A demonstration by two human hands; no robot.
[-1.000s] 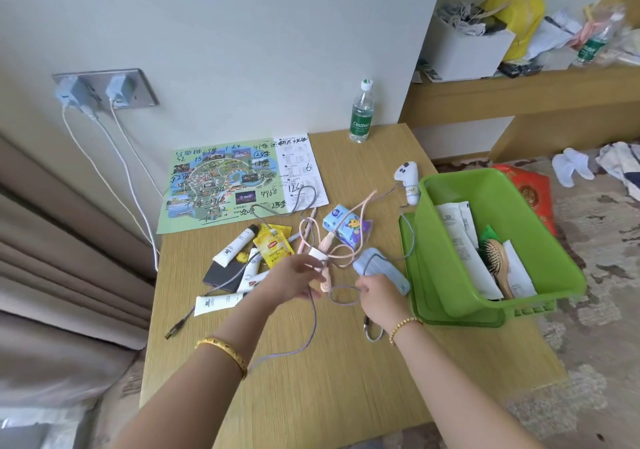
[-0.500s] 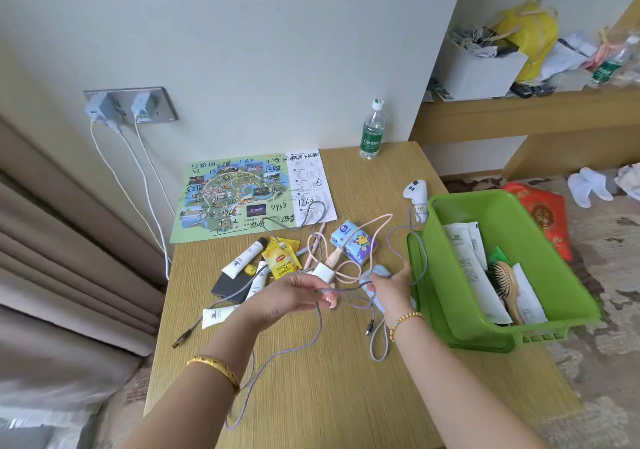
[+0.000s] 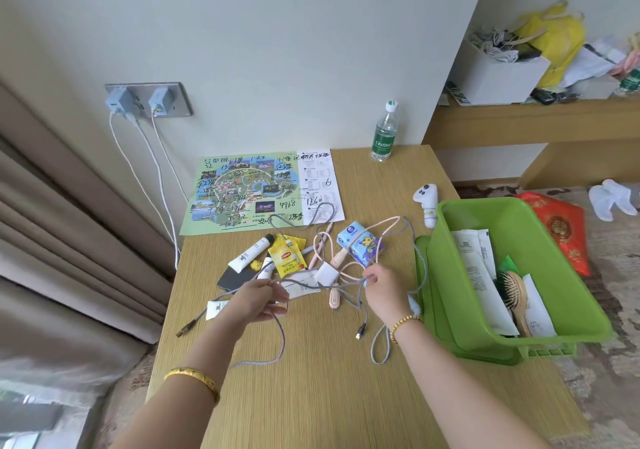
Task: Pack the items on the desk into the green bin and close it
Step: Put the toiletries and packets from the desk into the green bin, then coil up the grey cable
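Desk (image 3: 329, 379): hands (image 3: 263, 298) spread grey cable (image 3: 322, 287) wider.

Soft, even daylight fills the scene, bright without harshness. The wooden desk (image 3: 329, 379) is lit uniformly, with no glare on its surface. Shadows are faint: thin, pale ones lie just under the cables on the desk, and a soft one sits beneath the green bin (image 3: 519, 275) at the desk's right edge. Wide-angle distortion bends the wall and the curtain (image 3: 69, 240) left of the desk. Focus is sharp at the desk's middle; the shelf clutter above and right of the desk looks slightly soft.
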